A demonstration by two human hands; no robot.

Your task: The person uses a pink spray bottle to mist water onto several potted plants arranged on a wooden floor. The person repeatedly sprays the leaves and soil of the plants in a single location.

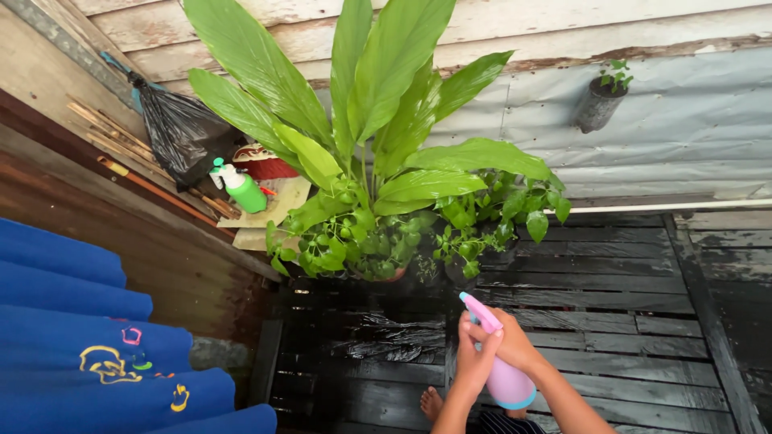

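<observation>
Head view: I see both hands low centre of frame, wrapped on pink spray bottle (503, 366). Right hand (515, 341) closed round bottle body, left hand (476, 354) curled over trigger end. Nozzle points up-left toward big-leafed potted plant (378, 161) and small leafy pots just beside it. Wet dark plank floor (611, 321) below. Green spray bottle (241, 189) upper left, beside black bag (181, 133). Blue cloth (88, 337) lower left.
</observation>
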